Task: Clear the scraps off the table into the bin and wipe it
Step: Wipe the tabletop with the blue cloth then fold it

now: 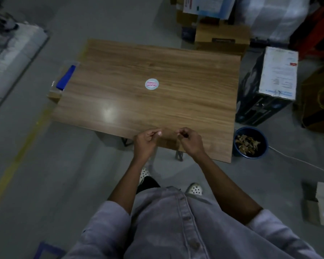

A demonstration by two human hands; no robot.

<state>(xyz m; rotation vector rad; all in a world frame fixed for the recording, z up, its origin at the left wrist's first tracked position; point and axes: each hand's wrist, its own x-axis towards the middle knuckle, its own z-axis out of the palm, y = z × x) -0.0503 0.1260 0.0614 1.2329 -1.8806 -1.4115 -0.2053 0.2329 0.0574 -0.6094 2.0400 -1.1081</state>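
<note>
So both hands are up over the near edge of the table [157, 58], close together but not touching. The left hand [147, 142] and the right hand [190, 142] each have the fingers curled in with the thumb against the forefinger, like a pinch. I can't see anything between them, and it's a bit blurry, so if there's a crumb in there I can't tell.

The bin [238, 152] sits on the floor off to the right of the right hand, just past the table's corner, and the brown scraps [247, 143] are already inside it. I don't see anything loose on the wood, so I reckon the clearing half is pretty much done and the wipe is what's left.

No cloth shows in either hand. There's a blue thing in a clear pack [65, 77] at the table's edge, well ahead and to the left of the left hand. It could be the wipe, but I honestly can't say.

For the wipe itself, I'd start at the side farthest from the hands and pull in overlapping strokes toward the right hand's corner, so any leftover dust goes off the edge above the bin. The round sticker [151, 84] straight ahead of the hands looks stuck down. I'd go over it lightly and not catch its edge.
</note>
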